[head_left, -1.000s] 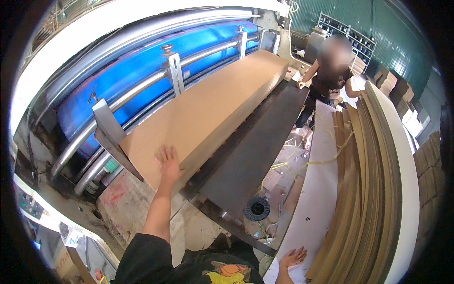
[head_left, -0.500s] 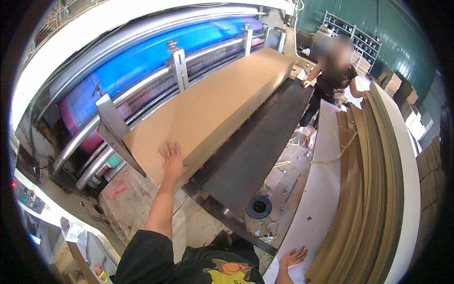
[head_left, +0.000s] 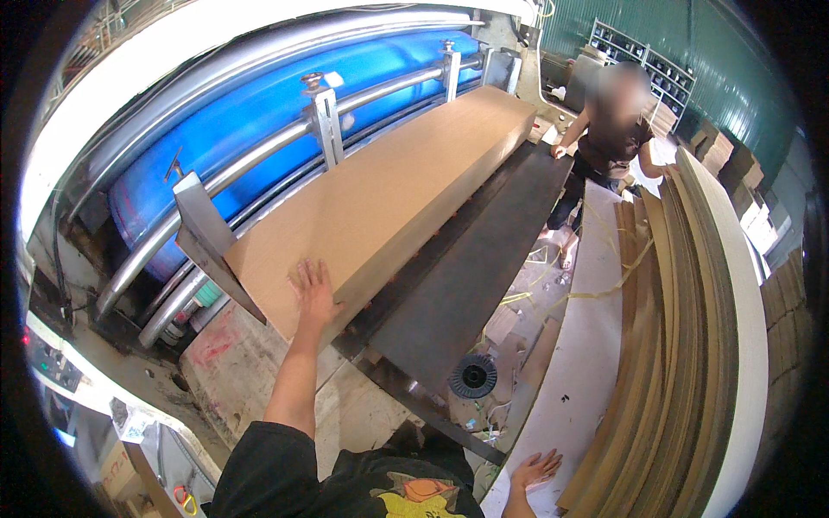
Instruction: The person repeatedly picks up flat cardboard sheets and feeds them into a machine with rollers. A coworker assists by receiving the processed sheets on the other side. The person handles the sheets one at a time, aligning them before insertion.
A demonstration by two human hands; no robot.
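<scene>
A factory hall with green corrugated walls and a stained concrete floor (head_left: 250,363) is seen from above. Nearest, the right hand (head_left: 535,470) is laid flat and open, fingers spread, on a long white board (head_left: 574,363) at the lower edge; nothing is gripped. Beside it, tall stacked brown cardboard sheets (head_left: 682,345) are stood on edge. A black wire spool (head_left: 473,376) is seen on the floor. Further out, the left hand (head_left: 314,292) is pressed open-palmed, fingers splayed, on the near end of a long flat tan cardboard stack (head_left: 389,194), which lies on the dark metal feed worktop (head_left: 484,259) against grey steel guide brackets (head_left: 203,229) of a blue roller machine (head_left: 233,121). At the far end, another person's hand (head_left: 559,151) is held by the stack's corner. A skewed stack is judged possible if the push is made unevenly from the two ends. Fingers could be caught where the near end is driven toward the steel bracket.
</scene>
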